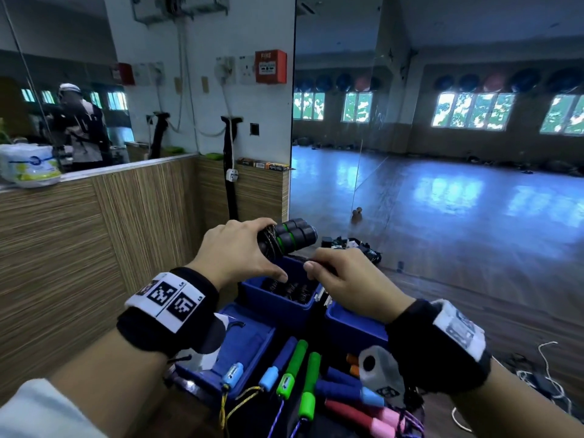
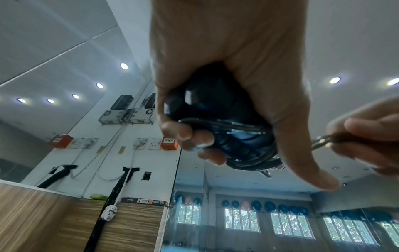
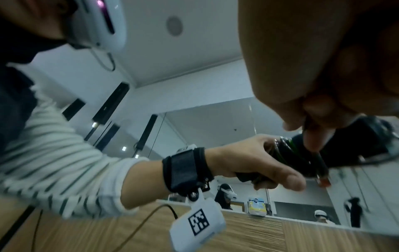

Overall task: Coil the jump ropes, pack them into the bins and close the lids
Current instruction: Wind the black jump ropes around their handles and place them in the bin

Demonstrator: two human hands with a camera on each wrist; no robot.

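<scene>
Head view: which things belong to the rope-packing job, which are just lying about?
Job:
- black jump rope, handles gripped by left hand
- rope tail pinched by right hand
- open blue bin already holding dark coils
- second blue bin
- loose coloured ropes in front

Lying about:
- plastic bag on ledge
- fire alarm box
- white cord on floor

Left wrist (image 1: 167,306): broad black fabric band, white panel on top carrying two black square-pattern markers side by side, small print at panel edge unreadable. From the right wrist view, a white tag (image 3: 197,225) with one black marker dangles off the band at 6 o'clock, clipped by a small black fastener.

Right wrist (image 1: 442,344): matching black band, white marker panel at 3 o'clock, pattern blurred.

Left sleeve (image 3: 54,163): white with thin dark stripes, ribbed cuff.

White headset (image 3: 101,23), thin dark cable below.
</scene>
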